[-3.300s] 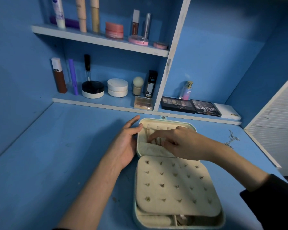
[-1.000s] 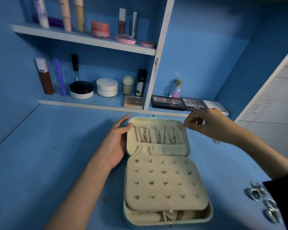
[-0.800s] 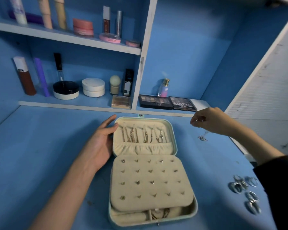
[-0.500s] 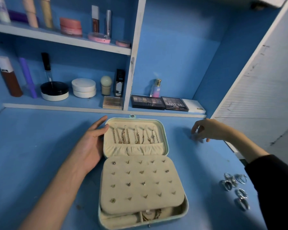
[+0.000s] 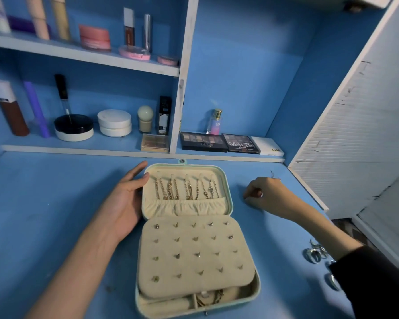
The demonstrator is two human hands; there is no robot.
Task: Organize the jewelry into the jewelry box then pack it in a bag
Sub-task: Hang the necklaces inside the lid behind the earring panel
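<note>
The left hand (image 5: pixel 124 203) is lying open and flat on the blue table (image 5: pixel 44 215), its fingers resting against the left edge of the jewelry box's raised lid. The jewelry box (image 5: pixel 194 233) is sitting open mid-table, gold chains (image 5: pixel 187 187) hanging inside the lid and a cream stud panel (image 5: pixel 194 256) covering the base. Right of the box, the right hand (image 5: pixel 266 192) is curling loosely above the table; whether it is pinching anything, I cannot tell. Silver rings (image 5: pixel 313 253) are lying near the right sleeve.
</note>
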